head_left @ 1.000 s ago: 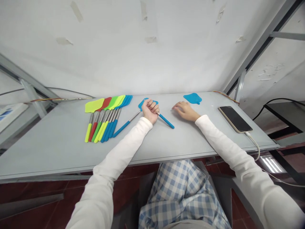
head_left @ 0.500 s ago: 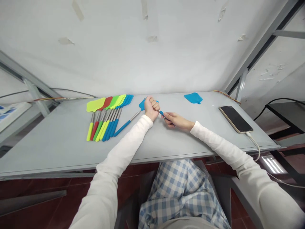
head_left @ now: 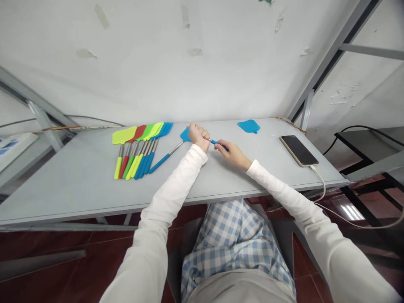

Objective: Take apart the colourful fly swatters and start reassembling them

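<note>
My left hand (head_left: 198, 136) is closed in a fist around the metal rod of a fly swatter handle. The blue grip of that fly swatter handle (head_left: 217, 144) points right, and the fingers of my right hand (head_left: 234, 155) pinch it. The rod's far end is hidden in my left fist. Just left of my left hand lies a blue fly swatter (head_left: 160, 162), its head partly behind the fist. A loose blue swatter head (head_left: 248, 126) rests flat near the wall, beyond my right hand.
On the left, several fly swatters (head_left: 136, 158) in yellow, red, green and blue lie overlapping in a row on the grey table (head_left: 78, 185). A phone (head_left: 299, 150) with a white cable (head_left: 321, 179) lies at the right. Metal frame posts stand at both ends.
My right fingers have shifted on the blue grip, so more of it shows. My left fist stays closed on the rod. The whole view has shifted slightly.
</note>
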`<state>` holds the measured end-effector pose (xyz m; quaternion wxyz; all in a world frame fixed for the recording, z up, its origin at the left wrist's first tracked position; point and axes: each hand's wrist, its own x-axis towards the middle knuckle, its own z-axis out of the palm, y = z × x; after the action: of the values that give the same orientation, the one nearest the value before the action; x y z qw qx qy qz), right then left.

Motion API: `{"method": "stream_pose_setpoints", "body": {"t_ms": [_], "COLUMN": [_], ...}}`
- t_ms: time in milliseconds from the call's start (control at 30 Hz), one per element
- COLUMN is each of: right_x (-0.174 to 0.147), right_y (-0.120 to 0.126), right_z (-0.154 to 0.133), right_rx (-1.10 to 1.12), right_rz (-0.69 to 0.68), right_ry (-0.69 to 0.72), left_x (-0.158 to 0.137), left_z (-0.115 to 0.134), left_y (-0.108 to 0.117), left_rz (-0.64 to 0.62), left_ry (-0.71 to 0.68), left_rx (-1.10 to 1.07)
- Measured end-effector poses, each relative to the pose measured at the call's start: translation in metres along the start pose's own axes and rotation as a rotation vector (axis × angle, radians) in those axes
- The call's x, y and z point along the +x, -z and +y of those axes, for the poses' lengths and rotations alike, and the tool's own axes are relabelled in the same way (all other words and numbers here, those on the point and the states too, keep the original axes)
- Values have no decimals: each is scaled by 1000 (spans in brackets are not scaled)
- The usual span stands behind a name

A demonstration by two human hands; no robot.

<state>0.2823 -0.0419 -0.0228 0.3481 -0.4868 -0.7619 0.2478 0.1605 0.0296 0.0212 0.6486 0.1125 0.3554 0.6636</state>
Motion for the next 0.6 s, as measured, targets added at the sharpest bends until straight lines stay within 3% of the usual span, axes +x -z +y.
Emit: {"method": "stream_pose_setpoints", "body": {"t_ms": [167, 300, 433, 500, 600], "right_x": [0, -1, -6, -7, -6], "right_y": [2, -1, -4, -2, 5], "right_z": [-2, -12, -18, -18, -15], "right_rx": [-649, -786, -544, -252, 300], "right_rz": [90, 96, 71, 18, -227], "right_ry": [53, -33, -116, -157, -314], "left_x": [4, 5, -2, -5, -7], "left_z": [-5, -9, -10, -7, 3], "left_y": [-4, -7, -6, -3, 2], "left_rz": [57, 61, 26, -27, -114], "left_ry": [15, 1, -5, 18, 103], "left_rx": [-103, -151, -126, -86, -29]}}
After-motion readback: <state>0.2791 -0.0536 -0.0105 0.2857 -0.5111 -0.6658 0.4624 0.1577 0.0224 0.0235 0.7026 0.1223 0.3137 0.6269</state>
